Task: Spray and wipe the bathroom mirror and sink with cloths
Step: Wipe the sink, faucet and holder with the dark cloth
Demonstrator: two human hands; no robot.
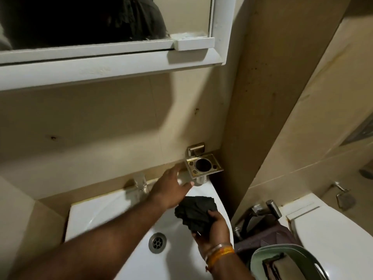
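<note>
Closest to us, our right hand (217, 229) is clamped on a crumpled black cloth (194, 214), thumb on top and fingers beneath, bunched over the right side of the white ceramic sink (90, 217). We judge the cloth is held gathered and ready rather than pressed flat, since it hangs just above the basin and not visibly against it. Orange and pale bangles (220, 252) ring that wrist. At the lower right a pale green plastic bucket (262, 257) holds some dark, strap-like item we cannot identify.

The basin itself holds nothing but its round metal drain (157, 242); whether it is wet we cannot tell.

Further out, our left hand (171, 187) reaches across the basin toward the back right corner, fingers spread apart and gripping nothing for certain. A pale, blurred object lies under its fingertips, just beside the wall holder; we cannot say what it is or whether the hand touches it. The reach suggests we mean to clear or steady something there before wiping. The chrome tap (139, 184) stands at the back rim, left of that hand.

The square metal tumbler holder (203, 165) on the wall carries a steel cup whose dark mouth shows no contents.

Farthest, the white-framed mirror (101, 23) hangs above, its lower ledge bare. No spray bottle is visible.
</note>
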